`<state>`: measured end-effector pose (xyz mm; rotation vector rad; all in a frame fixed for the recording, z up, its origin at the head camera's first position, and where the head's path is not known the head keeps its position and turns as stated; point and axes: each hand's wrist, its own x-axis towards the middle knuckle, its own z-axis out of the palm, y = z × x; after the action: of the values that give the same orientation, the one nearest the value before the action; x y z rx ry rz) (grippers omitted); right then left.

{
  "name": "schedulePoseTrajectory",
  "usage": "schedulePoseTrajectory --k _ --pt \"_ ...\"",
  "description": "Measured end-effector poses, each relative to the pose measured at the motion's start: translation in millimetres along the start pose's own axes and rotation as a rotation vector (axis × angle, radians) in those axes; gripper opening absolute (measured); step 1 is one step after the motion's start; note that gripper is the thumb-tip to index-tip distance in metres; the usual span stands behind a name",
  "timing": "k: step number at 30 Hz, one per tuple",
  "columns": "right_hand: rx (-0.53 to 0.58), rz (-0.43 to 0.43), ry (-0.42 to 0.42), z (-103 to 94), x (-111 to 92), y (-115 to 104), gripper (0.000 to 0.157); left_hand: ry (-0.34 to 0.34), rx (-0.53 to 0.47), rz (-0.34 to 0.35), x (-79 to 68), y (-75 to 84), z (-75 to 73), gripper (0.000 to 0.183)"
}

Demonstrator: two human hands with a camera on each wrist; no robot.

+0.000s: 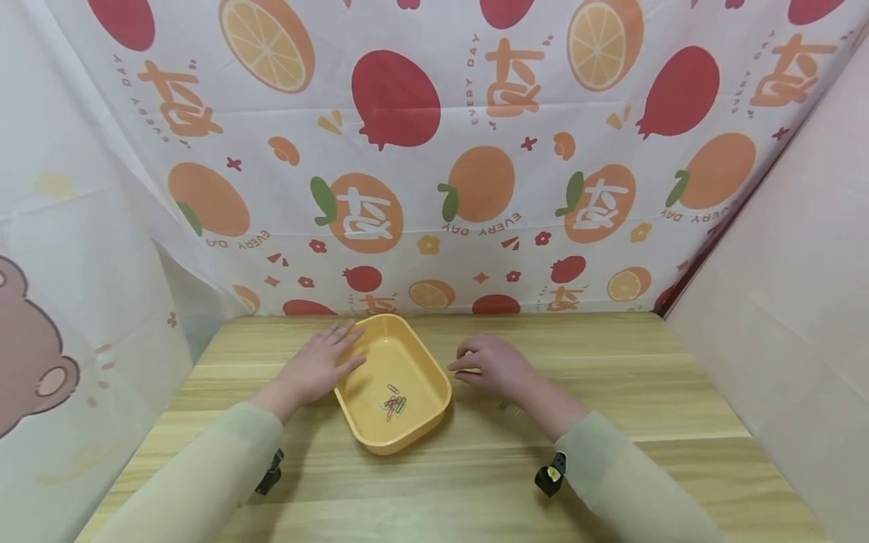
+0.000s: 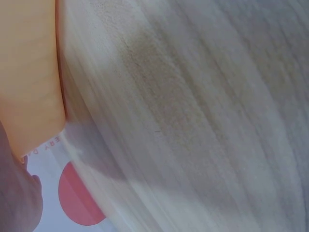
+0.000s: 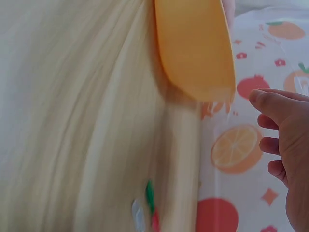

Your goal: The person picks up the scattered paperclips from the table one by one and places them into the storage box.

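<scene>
Near the desk's (image 1: 611, 392) back edge, our flat left hand (image 1: 317, 367) rests against the light, stiff tray (image 1: 434, 381); our loosely curled right hand (image 1: 493, 363) hovers beside its rim, the best grip.

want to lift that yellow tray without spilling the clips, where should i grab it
Probably by the rims of its two long sides, one hand from each flank. The tray sits turned at an angle on the table, with the clips loose on its floor, so a level two-sided lift suits. The left hand already rests against its left rim; the right hand is just beside the right one.
</scene>
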<state>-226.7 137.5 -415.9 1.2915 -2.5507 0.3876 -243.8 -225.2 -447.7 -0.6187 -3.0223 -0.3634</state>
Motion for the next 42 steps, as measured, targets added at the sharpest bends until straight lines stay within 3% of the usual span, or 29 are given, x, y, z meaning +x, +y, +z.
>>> schedulePoseTrajectory --k 18,23,28,42 --pt "-0.076 0.098 0.022 10.8 -88 47 0.013 0.001 0.000 0.000 -2.1 0.2 -2.9 0.067" --pt "-0.058 0.128 0.029 11.2 -95 50 0.013 0.001 -0.006 0.001 -2.5 1.9 -5.0 0.066" --pt "-0.039 0.141 -0.017 11.5 -96 51 0.012 0.000 -0.006 -0.001 -1.4 2.0 -4.4 0.067" --pt "-0.036 0.102 -0.053 25.8 -95 57 0.014 0.022 -0.013 0.004 -1.1 -2.5 0.5 0.066"
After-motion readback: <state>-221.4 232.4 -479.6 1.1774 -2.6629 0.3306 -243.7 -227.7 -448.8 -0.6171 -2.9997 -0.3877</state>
